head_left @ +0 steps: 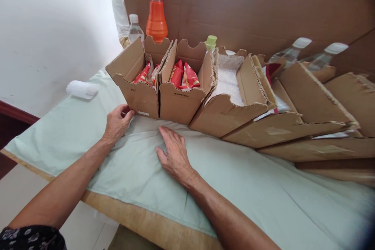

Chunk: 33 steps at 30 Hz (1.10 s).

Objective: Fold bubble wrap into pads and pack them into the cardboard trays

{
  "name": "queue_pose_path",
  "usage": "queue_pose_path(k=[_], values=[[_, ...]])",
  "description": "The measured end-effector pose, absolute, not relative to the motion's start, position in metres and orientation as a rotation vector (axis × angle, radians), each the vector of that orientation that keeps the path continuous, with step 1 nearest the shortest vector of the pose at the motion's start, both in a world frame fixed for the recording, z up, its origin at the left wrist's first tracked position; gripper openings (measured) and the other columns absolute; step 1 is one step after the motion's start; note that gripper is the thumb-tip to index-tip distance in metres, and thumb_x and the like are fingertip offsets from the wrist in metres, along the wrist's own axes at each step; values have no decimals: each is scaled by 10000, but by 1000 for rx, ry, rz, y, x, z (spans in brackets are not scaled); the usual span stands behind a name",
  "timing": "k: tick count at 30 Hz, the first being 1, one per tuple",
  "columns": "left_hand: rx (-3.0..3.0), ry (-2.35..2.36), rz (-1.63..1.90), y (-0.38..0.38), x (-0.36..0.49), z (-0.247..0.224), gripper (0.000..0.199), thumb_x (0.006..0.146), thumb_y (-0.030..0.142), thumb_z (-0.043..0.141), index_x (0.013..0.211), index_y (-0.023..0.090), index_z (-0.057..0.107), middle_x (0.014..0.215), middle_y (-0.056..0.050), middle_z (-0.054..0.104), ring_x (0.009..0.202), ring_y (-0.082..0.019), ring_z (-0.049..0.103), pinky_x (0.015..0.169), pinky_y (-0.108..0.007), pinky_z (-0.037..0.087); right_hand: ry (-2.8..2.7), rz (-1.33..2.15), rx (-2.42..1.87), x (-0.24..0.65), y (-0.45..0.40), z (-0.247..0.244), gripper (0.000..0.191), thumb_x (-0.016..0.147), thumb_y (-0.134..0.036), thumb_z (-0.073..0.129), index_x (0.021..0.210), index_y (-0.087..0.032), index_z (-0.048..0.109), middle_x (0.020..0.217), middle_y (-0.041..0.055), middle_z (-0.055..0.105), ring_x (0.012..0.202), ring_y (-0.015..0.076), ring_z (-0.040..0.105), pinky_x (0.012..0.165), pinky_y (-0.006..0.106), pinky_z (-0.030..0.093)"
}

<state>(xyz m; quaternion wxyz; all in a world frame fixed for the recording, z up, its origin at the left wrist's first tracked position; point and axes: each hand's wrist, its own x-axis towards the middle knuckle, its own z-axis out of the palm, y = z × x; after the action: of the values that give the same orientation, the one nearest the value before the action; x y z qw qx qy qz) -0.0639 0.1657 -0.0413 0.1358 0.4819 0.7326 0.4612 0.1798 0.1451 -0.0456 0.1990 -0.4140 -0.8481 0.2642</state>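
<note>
My left hand (117, 123) is at the lower left corner of the leftmost cardboard box (137, 99), with thumb and curled fingers closed against that corner. Red snack packets (143, 73) lie inside this box. My right hand (173, 150) is held low over the cloth in front of the boxes, palm turned inward. Its fingers are stretched out and it holds nothing. Just beyond its fingertips stands a second cardboard box (180, 103), also with red packets (190, 76) in it. The two boxes stand side by side, with a narrow dark gap between their fronts.
More cardboard boxes (234, 121) continue to the right, one lined with bubble wrap (230, 72). Behind the row stand an orange bottle (156, 17) and clear bottles (297, 49). A white roll (82, 89) lies at left on the pale green cloth (134, 172).
</note>
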Motion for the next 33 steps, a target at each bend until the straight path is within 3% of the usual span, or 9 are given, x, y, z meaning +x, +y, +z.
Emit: queue_pose_path(k=[12, 18, 23, 26, 29, 33], values=[[1436, 2218, 1265, 169, -69, -49, 311, 829, 416, 610, 990, 178, 730, 877, -37, 752, 751, -190, 650, 786, -316, 542, -2412, 720, -1170, 178, 144, -42, 681, 890, -184, 576, 1557, -107, 460, 1593, 164, 513, 1467, 293, 459, 1196, 472, 360], [1522, 2347, 1136, 167, -74, -47, 443, 792, 381, 652, 1157, 131, 642, 1093, -125, 703, 1109, -357, 631, 1057, -521, 467, -2443, 620, -1170, 176, 139, -43, 632, 953, -247, 604, 1559, -161, 448, 1614, 125, 498, 1481, 263, 442, 1197, 450, 367], [1643, 2397, 876, 156, -67, -48, 459, 769, 451, 692, 1131, 187, 591, 861, -63, 651, 1116, -456, 618, 1037, -621, 446, -2618, 313, -1013, 175, 129, -50, 508, 1018, -471, 588, 1432, -178, 566, 1588, 131, 519, 1484, 288, 420, 1178, 482, 385], [1885, 2382, 676, 136, -51, -53, 424, 880, 526, 541, 1139, 195, 605, 1124, -143, 686, 1247, -482, 579, 1075, -620, 425, -2704, 151, -864, 178, 116, -53, 515, 1039, -547, 527, 1419, -204, 572, 1592, 104, 515, 1476, 289, 429, 1202, 490, 364], [2127, 2344, 461, 104, -33, -60, 567, 965, 489, 351, 1309, 108, 591, 1483, -263, 551, 1418, -493, 470, 1139, -642, 371, -2759, 99, -720, 183, 94, -51, 492, 1043, -552, 508, 1405, -227, 575, 1578, 83, 536, 1457, 282, 448, 1207, 494, 361], [2244, 2283, 353, 56, -15, -68, 633, 1024, 425, 210, 1431, 87, 558, 1569, -267, 503, 1481, -430, 444, 1185, -603, 351, -2759, 86, -615, 195, 57, -46, 496, 1013, -533, 561, 1359, -179, 598, 1533, 115, 572, 1426, 265, 464, 1215, 469, 363]])
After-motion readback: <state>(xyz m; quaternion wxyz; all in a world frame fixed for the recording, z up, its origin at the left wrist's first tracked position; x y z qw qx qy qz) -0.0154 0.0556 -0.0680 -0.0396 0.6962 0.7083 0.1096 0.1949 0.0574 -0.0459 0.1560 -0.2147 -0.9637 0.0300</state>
